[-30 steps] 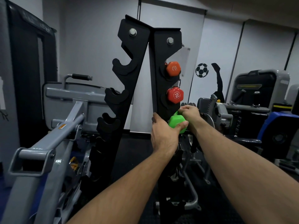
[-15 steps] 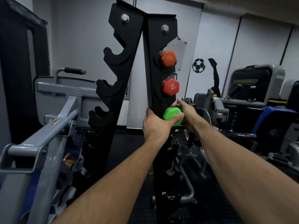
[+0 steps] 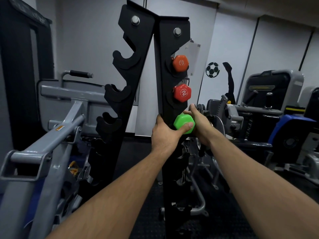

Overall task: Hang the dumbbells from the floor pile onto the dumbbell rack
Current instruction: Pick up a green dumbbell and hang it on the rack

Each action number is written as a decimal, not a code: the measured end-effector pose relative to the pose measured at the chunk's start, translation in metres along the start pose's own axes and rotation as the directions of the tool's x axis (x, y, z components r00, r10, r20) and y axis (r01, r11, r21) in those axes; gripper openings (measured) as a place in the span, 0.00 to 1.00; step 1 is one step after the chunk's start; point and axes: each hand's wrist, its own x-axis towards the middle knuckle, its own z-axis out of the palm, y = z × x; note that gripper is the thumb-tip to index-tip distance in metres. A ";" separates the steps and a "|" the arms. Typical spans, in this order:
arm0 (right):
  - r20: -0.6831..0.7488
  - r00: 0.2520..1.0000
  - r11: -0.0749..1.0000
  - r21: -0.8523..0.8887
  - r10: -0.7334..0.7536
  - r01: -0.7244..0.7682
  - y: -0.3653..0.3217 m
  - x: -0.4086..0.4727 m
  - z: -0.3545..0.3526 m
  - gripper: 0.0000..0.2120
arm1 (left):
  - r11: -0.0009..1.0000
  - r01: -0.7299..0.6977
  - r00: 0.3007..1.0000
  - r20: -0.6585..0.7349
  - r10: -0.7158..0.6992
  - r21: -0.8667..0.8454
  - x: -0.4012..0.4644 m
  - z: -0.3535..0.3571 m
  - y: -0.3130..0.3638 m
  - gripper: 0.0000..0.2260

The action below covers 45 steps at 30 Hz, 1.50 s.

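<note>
A black dumbbell rack (image 3: 170, 42) stands straight ahead, with hooked cradles down each upright. An orange dumbbell (image 3: 180, 62) hangs in the right upright's top cradle and a red dumbbell (image 3: 182, 93) marked 2 in the one below. A green dumbbell (image 3: 181, 121) sits at the third cradle. My left hand (image 3: 164, 135) reaches round the upright's edge with its thumb laid across the green head. My right hand (image 3: 201, 125) grips the dumbbell from the right side. Its handle and far head are hidden.
The rack's left upright (image 3: 134, 49) shows bare cradles. A grey weight machine (image 3: 57, 135) crowds the left side. More grey machines (image 3: 269, 94) and a blue one (image 3: 293, 131) fill the right. Dark rubber floor (image 3: 215, 221) lies beyond the rack's base.
The green dumbbell has turned so its flat end faces me and sits closer against the third cradle. Both hands stay on it. My view has shifted slightly.
</note>
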 end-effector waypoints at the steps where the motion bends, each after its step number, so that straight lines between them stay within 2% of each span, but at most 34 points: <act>1: -0.063 0.996 0.998 -0.005 -0.061 0.060 -0.001 -0.005 0.004 0.23 | 0.999 -0.010 1.000 0.021 0.011 -0.035 -0.001 -0.003 -0.003 0.48; 4: -0.237 0.908 0.936 -0.161 -0.345 0.313 -0.007 -0.038 0.010 0.22 | 0.994 -0.039 0.995 0.090 0.049 -0.106 -0.005 -0.013 -0.017 0.42; 5: -0.242 0.859 0.883 -0.263 -0.450 0.388 -0.008 -0.053 0.011 0.21 | 0.991 -0.050 0.990 0.124 0.065 -0.121 -0.007 -0.016 -0.022 0.42; 7: -0.149 0.778 0.733 -0.478 -0.611 0.484 -0.005 -0.080 0.012 0.21 | 0.992 -0.046 0.974 0.217 0.071 -0.120 -0.010 -0.019 -0.032 0.46; 9: -0.008 0.734 0.531 -0.696 -0.679 0.483 -0.001 -0.096 0.016 0.30 | 0.997 -0.050 0.961 0.268 0.064 -0.062 -0.013 -0.021 -0.038 0.48; 11: 0.084 0.730 0.355 -0.833 -0.678 0.425 0.005 -0.100 0.022 0.38 | 0.998 -0.060 0.965 0.254 0.057 0.005 -0.014 -0.021 -0.041 0.48; 13: 0.089 0.731 0.268 -0.895 -0.676 0.357 0.009 -0.099 0.028 0.41 | 0.999 -0.039 0.969 0.245 0.031 0.028 -0.015 -0.019 -0.042 0.48; 15: 0.067 0.714 0.227 -0.924 -0.697 0.308 0.010 -0.098 0.032 0.38 | 0.999 -0.012 0.970 0.244 0.003 0.036 -0.014 -0.018 -0.043 0.48; 22: 0.023 0.707 0.246 -0.929 -0.707 0.276 0.009 -0.094 0.032 0.34 | 1.000 -0.013 0.974 0.228 0.009 0.017 -0.009 -0.016 -0.052 0.49; 28: 0.052 0.728 0.233 -0.930 -0.683 0.285 0.005 -0.098 0.030 0.34 | 0.998 -0.057 0.951 0.305 0.042 0.038 -0.016 -0.031 -0.047 0.46; 33: 0.045 0.739 0.256 -0.922 -0.672 0.289 0.018 -0.107 0.038 0.41 | 0.998 -0.060 0.940 0.339 0.047 0.028 -0.021 -0.039 -0.051 0.42; 36: 0.027 0.683 0.255 -0.917 -0.730 0.308 0.037 -0.123 0.045 0.41 | 0.997 -0.066 0.943 0.328 0.047 0.045 -0.035 -0.045 -0.055 0.37; 40: 0.004 0.613 0.316 -0.855 -0.790 0.412 0.070 -0.156 0.052 0.33 | 1.000 -0.003 0.961 0.276 0.003 0.002 -0.058 -0.059 -0.077 0.30; 42: 0.013 0.637 0.369 -0.806 -0.771 0.462 0.099 -0.176 0.056 0.29 | 0.997 0.074 0.968 0.242 -0.068 -0.017 -0.076 -0.066 -0.101 0.28; 45: 0.004 0.752 0.518 -0.723 -0.660 0.458 0.154 -0.208 0.063 0.26 | 0.987 0.158 0.961 0.227 -0.157 0.013 -0.113 -0.081 -0.138 0.24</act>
